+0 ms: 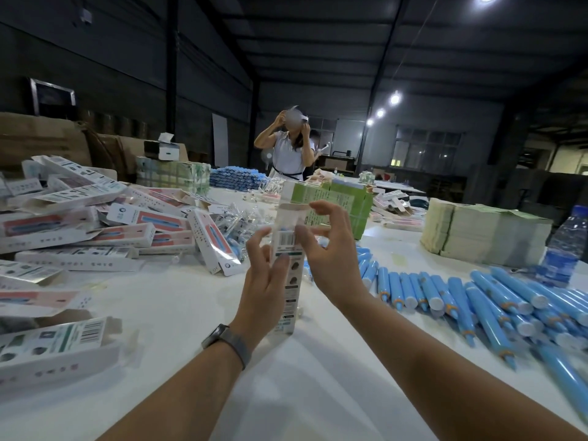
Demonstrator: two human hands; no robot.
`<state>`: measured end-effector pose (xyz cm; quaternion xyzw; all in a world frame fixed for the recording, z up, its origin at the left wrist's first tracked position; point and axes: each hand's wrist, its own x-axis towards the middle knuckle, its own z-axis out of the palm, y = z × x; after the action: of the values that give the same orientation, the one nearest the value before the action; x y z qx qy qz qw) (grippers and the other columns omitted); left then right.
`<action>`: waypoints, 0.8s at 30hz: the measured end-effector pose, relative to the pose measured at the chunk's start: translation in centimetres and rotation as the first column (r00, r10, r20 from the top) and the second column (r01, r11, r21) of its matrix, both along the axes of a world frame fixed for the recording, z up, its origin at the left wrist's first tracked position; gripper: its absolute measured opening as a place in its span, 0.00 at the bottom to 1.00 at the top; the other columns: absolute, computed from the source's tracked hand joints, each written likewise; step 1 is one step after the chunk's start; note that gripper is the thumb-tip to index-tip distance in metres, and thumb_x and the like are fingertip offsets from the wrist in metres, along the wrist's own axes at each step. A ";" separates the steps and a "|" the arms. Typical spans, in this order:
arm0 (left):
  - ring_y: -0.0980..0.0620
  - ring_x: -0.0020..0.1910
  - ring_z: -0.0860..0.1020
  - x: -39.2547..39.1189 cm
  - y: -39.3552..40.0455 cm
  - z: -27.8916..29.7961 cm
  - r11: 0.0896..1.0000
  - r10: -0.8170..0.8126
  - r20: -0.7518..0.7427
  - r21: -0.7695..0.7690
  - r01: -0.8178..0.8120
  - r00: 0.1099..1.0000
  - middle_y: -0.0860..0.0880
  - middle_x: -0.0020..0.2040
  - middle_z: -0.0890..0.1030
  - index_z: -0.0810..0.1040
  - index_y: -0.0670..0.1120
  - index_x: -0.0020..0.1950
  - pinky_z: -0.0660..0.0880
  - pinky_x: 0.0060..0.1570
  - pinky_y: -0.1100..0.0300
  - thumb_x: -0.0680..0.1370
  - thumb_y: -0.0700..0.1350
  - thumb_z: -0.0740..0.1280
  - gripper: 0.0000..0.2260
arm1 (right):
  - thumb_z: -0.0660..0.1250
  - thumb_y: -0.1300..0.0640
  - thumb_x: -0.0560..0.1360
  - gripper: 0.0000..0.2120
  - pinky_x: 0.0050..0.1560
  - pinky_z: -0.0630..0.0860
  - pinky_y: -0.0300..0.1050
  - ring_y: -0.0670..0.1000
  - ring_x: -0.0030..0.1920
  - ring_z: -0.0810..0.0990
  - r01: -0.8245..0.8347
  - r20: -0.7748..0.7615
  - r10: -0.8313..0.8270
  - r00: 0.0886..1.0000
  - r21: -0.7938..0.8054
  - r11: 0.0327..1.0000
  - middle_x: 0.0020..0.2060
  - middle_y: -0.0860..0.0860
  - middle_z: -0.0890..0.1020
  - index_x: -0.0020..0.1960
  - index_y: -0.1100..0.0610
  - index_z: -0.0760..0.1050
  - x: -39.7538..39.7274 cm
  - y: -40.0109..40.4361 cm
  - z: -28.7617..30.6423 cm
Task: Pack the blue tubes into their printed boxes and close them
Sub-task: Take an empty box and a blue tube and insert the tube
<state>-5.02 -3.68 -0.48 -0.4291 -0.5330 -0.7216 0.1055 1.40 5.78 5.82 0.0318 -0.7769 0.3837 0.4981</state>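
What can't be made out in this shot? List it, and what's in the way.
- Head view: whether a tube is fully inside the upright box; the left hand and right hand cover it, and its top is blurred.
- Box print: too small and blurred to read.
- Nearest blue tubes: cut off by the right edge.
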 end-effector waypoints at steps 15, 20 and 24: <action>0.50 0.42 0.83 0.1 -0.4 0.9 0.997 0.069 -0.066 0.018 -0.068 0.995 0.54 0.48 0.83 0.67 0.71 0.61 0.80 0.40 0.59 0.82 0.48 0.57 0.16 | 0.68 0.56 0.79 0.04 0.40 0.74 0.35 0.44 0.37 0.79 -0.104 0.073 0.116 0.991 -0.154 0.983 0.47 0.49 0.82 0.53 0.51 0.78 0.2 -0.1 -0.5; 0.45 0.40 0.82 0.1 -0.3 1.0 0.997 0.076 -0.047 0.017 -0.075 0.996 0.48 0.46 0.83 0.67 0.69 0.60 0.81 0.40 0.48 0.81 0.47 0.57 0.15 | 0.69 0.57 0.78 0.02 0.39 0.72 0.33 0.44 0.36 0.78 -0.099 0.101 0.113 0.989 -0.127 0.987 0.47 0.52 0.81 0.51 0.53 0.79 0.5 0.2 -0.7; 0.32 0.39 0.77 0.2 -0.6 1.1 0.997 0.080 -0.031 0.017 -0.080 0.996 0.34 0.44 0.78 0.67 0.70 0.59 0.75 0.39 0.34 0.81 0.48 0.57 0.15 | 0.69 0.57 0.78 0.02 0.40 0.74 0.33 0.47 0.39 0.79 -0.087 0.122 0.095 0.988 -0.075 0.993 0.48 0.51 0.81 0.48 0.50 0.77 0.5 0.5 -0.5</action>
<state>-4.80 -4.27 0.63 -0.4179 -0.5423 -0.7141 0.1461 1.87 6.25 5.32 0.0257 -0.7904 0.4342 0.4312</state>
